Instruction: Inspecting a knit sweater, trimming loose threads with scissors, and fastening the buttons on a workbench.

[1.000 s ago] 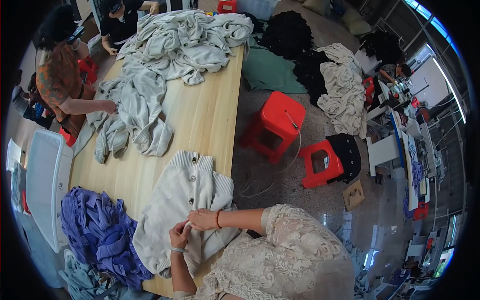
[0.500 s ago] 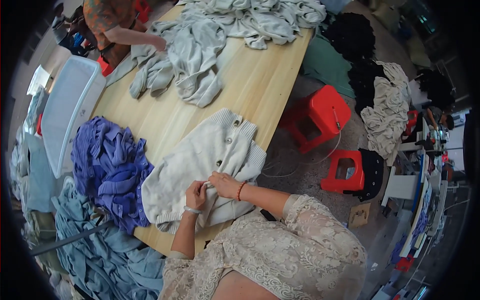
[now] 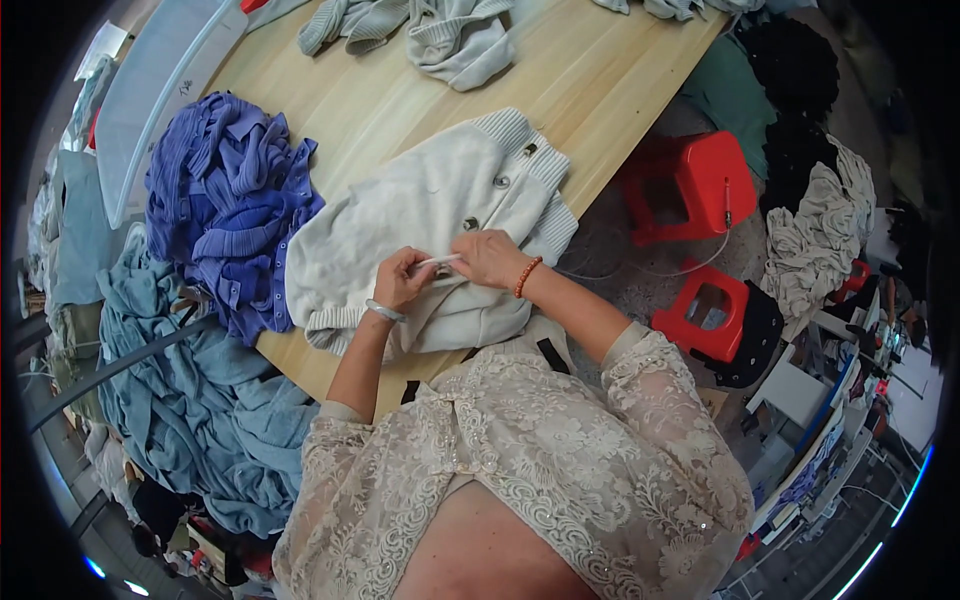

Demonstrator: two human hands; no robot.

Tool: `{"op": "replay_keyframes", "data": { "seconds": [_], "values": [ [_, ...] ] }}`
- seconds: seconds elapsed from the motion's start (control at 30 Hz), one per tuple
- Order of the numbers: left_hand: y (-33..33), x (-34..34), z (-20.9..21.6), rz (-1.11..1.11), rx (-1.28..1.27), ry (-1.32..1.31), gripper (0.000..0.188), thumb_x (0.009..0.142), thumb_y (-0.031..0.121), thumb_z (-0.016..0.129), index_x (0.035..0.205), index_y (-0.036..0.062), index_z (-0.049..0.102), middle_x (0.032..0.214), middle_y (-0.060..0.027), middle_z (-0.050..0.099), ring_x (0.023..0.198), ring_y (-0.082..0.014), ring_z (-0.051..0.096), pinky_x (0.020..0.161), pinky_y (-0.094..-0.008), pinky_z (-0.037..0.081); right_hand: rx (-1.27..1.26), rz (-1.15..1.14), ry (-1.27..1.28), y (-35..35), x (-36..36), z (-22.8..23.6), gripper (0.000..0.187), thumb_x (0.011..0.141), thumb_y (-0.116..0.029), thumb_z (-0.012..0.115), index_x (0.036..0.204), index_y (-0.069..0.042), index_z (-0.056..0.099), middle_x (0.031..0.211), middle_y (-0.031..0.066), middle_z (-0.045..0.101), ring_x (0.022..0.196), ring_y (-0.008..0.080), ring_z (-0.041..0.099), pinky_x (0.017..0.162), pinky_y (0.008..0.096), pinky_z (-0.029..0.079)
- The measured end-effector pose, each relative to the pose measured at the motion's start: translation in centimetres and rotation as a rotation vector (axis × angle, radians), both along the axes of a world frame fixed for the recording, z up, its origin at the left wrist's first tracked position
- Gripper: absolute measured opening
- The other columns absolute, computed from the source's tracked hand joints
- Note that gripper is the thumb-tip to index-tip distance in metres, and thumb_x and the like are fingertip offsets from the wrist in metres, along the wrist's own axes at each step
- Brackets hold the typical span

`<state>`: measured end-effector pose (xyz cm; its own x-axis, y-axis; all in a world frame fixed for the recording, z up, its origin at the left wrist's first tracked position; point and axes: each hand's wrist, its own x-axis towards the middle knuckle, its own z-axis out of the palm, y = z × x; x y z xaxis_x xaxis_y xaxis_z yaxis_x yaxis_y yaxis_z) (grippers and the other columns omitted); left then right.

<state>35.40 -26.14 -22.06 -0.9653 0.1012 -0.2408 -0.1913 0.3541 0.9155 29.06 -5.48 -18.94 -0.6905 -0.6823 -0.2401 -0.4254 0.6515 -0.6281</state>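
Observation:
A cream knitted cardigan [image 3: 400, 205] lies on the wooden table [image 3: 360, 105] in front of me, its ribbed edge toward the far right and several dark buttons [image 3: 501, 182] down its front band. My left hand [image 3: 398, 280], wearing a pale bracelet, pinches the cardigan's front edge. Close beside it, my right hand [image 3: 487, 260], with a red bead bracelet, is also closed on that edge. A narrow pale strip of the edge stretches between the fingertips. My fingers partly hide a dark spot below this strip, and I cannot make out whether it is a button.
Purple buttoned knitwear [image 3: 225, 210] is heaped left of the cardigan. Blue-green garments [image 3: 200, 400] hang beyond the table's near left side, by a dark bar [image 3: 140, 360]. A clear plastic bin [image 3: 160, 95] stands far left. Red stools [image 3: 690, 185] stand right of the table; more pale garments [image 3: 460, 45] lie at its far side.
The view has tipped closer to my body, so the table shows higher up and the other person has left the picture. My hands have parted slightly, exposing the pale strip of edge between them.

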Motion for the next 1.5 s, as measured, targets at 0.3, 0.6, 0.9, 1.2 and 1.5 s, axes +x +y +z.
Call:
{"op": "replay_keyframes", "data": {
  "seconds": [0.3, 0.6, 0.9, 1.2, 1.5],
  "values": [
    [3.5, -3.1, 1.8, -0.126, -0.463, 0.475, 0.010, 0.079, 0.003, 0.062, 0.089, 0.0016, 0.061, 0.084, -0.0115, 0.058, 0.069, -0.0250, 0.060, 0.064, -0.0320, 0.048, 0.251, 0.172, 0.172, 2.2, -3.6, -0.6, 0.013, 0.077, -0.011, 0.058, 0.081, -0.004, 0.068, 0.091, 0.0177, 0.066, 0.085, 0.0321, 0.066, 0.071, 0.0408, 0.052],
    [6.7, -6.9, -2.0, -0.122, -0.308, 0.202, 0.015, 0.080, 0.002, 0.062, 0.095, 0.0015, 0.062, 0.083, -0.0090, 0.064, 0.072, -0.0162, 0.062, 0.067, -0.0282, 0.049, 0.243, 0.197, 0.189, 2.6, -4.7, -0.8, 0.015, 0.076, -0.010, 0.057, 0.082, -0.002, 0.068, 0.087, 0.0182, 0.067, 0.085, 0.0315, 0.066, 0.072, 0.0405, 0.052],
    [6.6, -7.8, -3.2, 0.194, 0.274, -0.314, 0.016, 0.080, 0.011, 0.071, 0.091, -0.0005, 0.067, 0.076, 0.0000, 0.066, 0.060, -0.0048, 0.054, 0.053, -0.0181, 0.041, 0.035, -0.024, 0.103, 3.1, -4.1, -2.0, 0.014, 0.078, -0.008, 0.055, 0.086, -0.001, 0.064, 0.090, 0.0215, 0.065, 0.088, 0.0357, 0.064, 0.076, 0.0422, 0.051],
    [6.8, -8.3, -1.0, 0.294, 0.395, -0.484, 0.013, 0.074, 0.010, 0.075, 0.081, -0.0002, 0.070, 0.072, -0.0039, 0.066, 0.059, -0.0069, 0.056, 0.051, -0.0202, 0.043, -0.018, -0.152, 0.179, 2.8, -2.7, 0.1, 0.020, 0.084, -0.016, 0.059, 0.096, -0.005, 0.048, 0.087, 0.0167, 0.062, 0.079, 0.0370, 0.063, 0.068, 0.0432, 0.051],
    [5.7, -8.1, -3.2, -0.078, 0.445, -0.340, 0.024, 0.077, 0.011, 0.074, 0.096, -0.0013, 0.068, 0.084, -0.0043, 0.068, 0.074, -0.0084, 0.061, 0.070, -0.0210, 0.049, -0.068, -0.048, 0.145, 3.8, -3.6, -1.4, 0.024, 0.081, -0.018, 0.063, 0.097, -0.001, 0.057, 0.090, 0.0194, 0.059, 0.082, 0.0378, 0.060, 0.072, 0.0455, 0.049]
  ]
}}
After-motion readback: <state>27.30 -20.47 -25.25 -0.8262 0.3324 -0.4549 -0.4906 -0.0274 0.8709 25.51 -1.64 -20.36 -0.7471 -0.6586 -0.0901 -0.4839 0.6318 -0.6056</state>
